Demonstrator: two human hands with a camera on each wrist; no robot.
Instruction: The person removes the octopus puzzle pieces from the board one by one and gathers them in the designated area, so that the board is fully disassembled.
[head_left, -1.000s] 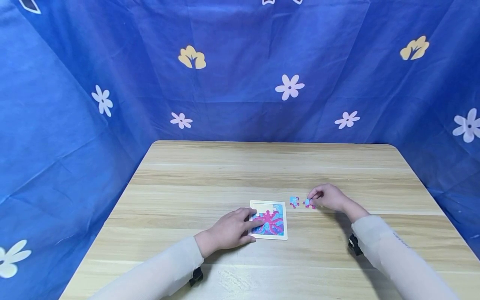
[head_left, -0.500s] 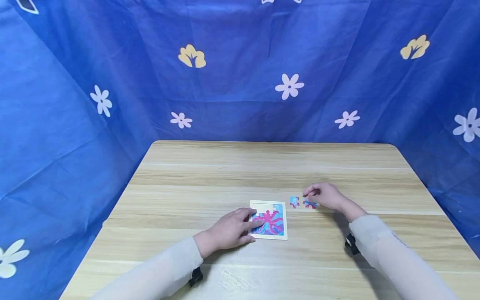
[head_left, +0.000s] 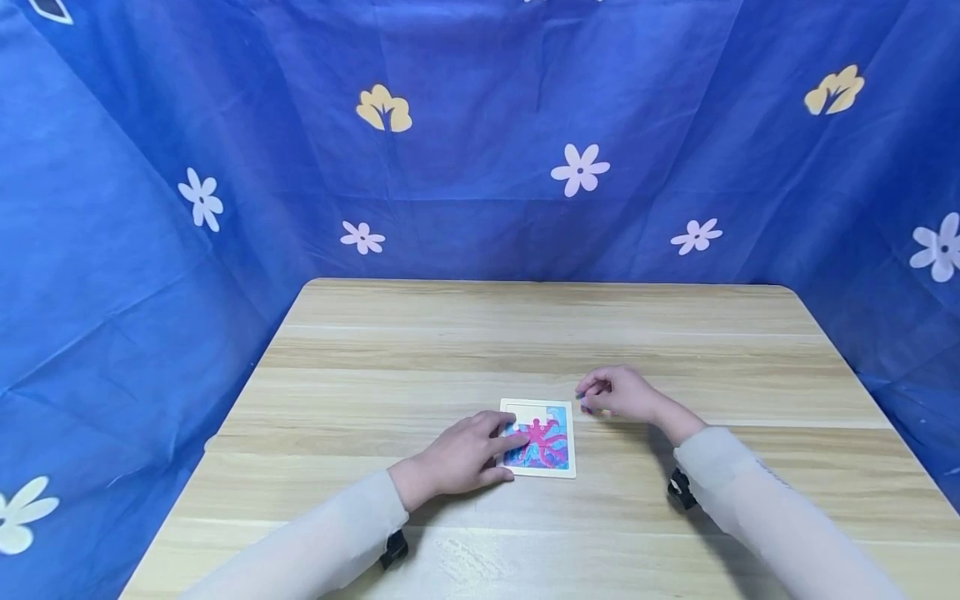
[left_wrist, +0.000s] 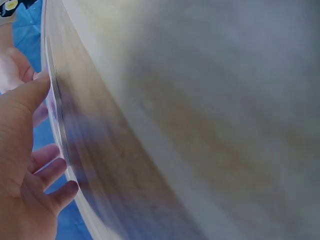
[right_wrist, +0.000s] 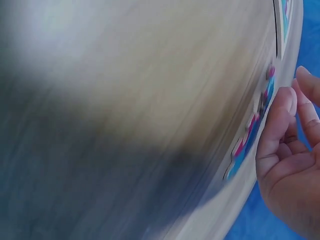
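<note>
Moved leftward with right hand (head_left: 622,393) (grip unclear) to loose pieces (right_wrist: 243,146) by puzzle tray's (head_left: 551,472) far-right corner, leaving gap (head_left: 531,414) unfilled, keeping uncurled left hand (head_left: 467,454) on left edge.

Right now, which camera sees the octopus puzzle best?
The head camera: it looks down on the octopus puzzle, though the left hand hides part. The left wrist view shows it nearly edge-on; the right wrist view, only a sliver at top right.
</note>
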